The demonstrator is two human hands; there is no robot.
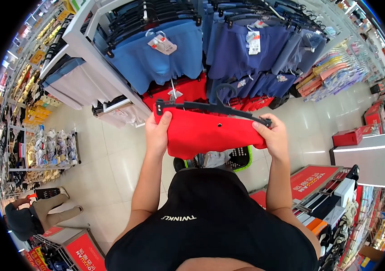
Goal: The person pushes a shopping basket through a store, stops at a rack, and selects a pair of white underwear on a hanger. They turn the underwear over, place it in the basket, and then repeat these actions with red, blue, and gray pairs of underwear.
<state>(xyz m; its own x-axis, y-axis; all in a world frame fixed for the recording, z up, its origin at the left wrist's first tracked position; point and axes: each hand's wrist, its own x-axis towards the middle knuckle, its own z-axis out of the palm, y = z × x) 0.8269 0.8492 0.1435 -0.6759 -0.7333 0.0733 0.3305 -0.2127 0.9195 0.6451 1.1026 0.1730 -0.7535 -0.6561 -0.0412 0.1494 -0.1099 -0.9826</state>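
Note:
Stretched between both hands is a pair of red shorts [201, 135], clipped by the waist to a black clip hanger [215, 108]. My left hand [158, 133] grips the left end, its thumb pressing on the red cloth just below the clip. At the other end, my right hand [273, 135] pinches the cloth and the hanger's right clip. A small dark dot shows at the middle of the waistband. The hanger's hook points away from me, toward the rack. The lower part of the shorts is foreshortened from above.
Ahead stands a white rack with blue shorts [156, 58], purple-blue shorts [246, 49] and red garments [183, 92] below. A green-rimmed basket [242, 160] is near my feet. Red-signed bins [312, 178] stand at right. Another person [34, 217] is at lower left.

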